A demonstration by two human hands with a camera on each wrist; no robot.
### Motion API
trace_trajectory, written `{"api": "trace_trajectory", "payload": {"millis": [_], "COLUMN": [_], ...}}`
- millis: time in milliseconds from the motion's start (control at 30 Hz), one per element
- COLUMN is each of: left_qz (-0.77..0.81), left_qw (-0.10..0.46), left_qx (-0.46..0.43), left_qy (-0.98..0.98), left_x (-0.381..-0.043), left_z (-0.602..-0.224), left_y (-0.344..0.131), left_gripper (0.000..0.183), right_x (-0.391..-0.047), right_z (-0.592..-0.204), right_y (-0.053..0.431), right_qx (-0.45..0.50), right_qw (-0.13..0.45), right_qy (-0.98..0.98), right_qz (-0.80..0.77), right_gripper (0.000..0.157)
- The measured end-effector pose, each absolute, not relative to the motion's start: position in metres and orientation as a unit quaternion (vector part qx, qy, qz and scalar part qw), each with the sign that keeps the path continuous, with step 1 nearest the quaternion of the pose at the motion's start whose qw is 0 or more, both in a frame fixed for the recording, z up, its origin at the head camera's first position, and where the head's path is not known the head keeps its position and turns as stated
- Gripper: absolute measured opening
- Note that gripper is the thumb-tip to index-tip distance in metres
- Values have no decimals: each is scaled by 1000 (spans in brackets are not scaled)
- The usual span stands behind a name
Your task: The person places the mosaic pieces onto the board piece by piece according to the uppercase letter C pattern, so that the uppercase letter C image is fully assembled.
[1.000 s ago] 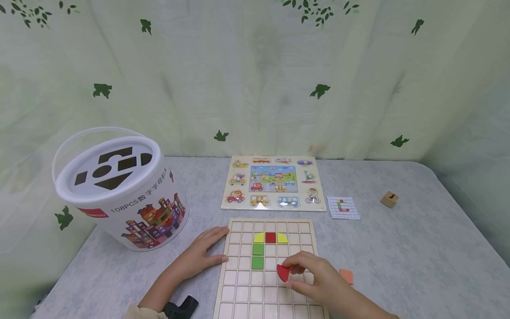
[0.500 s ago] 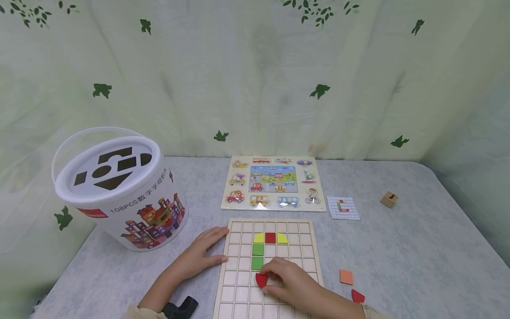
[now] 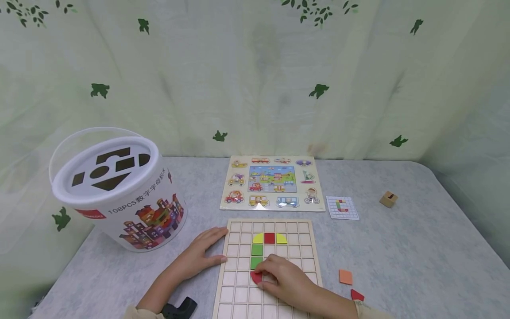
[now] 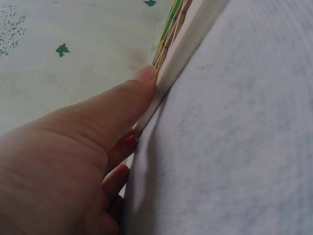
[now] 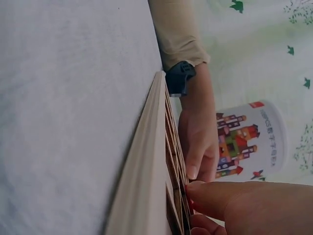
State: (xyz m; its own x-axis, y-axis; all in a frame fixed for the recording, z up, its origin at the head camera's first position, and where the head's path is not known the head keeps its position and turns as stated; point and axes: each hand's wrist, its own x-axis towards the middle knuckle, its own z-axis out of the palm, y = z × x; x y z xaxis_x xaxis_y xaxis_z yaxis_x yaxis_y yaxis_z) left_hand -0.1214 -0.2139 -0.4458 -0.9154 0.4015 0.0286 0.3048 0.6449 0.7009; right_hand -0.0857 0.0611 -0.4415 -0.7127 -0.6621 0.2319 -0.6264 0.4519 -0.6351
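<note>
A wooden grid board (image 3: 239, 293) lies at the table's near edge. It holds a yellow quarter piece, a red square (image 3: 269, 238), another yellow quarter and two green squares (image 3: 256, 255) below. My right hand (image 3: 283, 280) pinches a red quarter-round piece (image 3: 256, 277) down in the cell just under the lower green square. My left hand (image 3: 199, 255) lies flat on the table with straight fingers, its thumb (image 4: 128, 96) pressed against the board's left edge (image 4: 182, 45). In the right wrist view, the board's edge (image 5: 146, 161) and my left hand (image 5: 196, 142) show.
A white bucket (image 3: 119, 190) with a shape-sorter lid stands at the left. A vehicle picture puzzle (image 3: 272, 182) lies behind the board, a pattern card (image 3: 342, 207) and a small wooden cube (image 3: 388, 199) to the right. An orange square (image 3: 345, 277) and a red piece (image 3: 357, 295) lie right of the board.
My right hand has carried the red quarter piece left across the board, from its right side to the cell below the green squares. The left hand has not moved.
</note>
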Motion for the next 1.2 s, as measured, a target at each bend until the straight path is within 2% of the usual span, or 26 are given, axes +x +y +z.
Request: {"api": "trace_trajectory", "payload": {"millis": [300, 533, 633, 833, 1067, 1200], "left_qz": [373, 374, 374, 372, 372, 373], "left_qw": [66, 68, 68, 72, 70, 67], "left_qx": [194, 189, 189, 187, 187, 189], "left_qy": [905, 905, 905, 907, 907, 906], "left_x": [-121, -121, -121, -121, -121, -121], "left_z": [-446, -446, -446, -446, -446, -446], "left_y": [-214, -213, -213, -213, -214, -214], "left_gripper": [73, 73, 73, 74, 74, 74], "right_x": [-84, -80, -78, -71, -67, -67], "right_z": [-438, -423, -414, -396, -394, -406], "right_y": [60, 72, 82, 116, 165, 188], "right_qx": [-360, -337, -336, -331, -295, -266], "right_qw": [35, 111, 122, 66, -40, -44], "right_qy": [862, 839, 822, 831, 871, 883], "right_qz": [-356, -413, -443, -443, -391, -385], "right_gripper": [15, 33, 38, 46, 54, 52]}}
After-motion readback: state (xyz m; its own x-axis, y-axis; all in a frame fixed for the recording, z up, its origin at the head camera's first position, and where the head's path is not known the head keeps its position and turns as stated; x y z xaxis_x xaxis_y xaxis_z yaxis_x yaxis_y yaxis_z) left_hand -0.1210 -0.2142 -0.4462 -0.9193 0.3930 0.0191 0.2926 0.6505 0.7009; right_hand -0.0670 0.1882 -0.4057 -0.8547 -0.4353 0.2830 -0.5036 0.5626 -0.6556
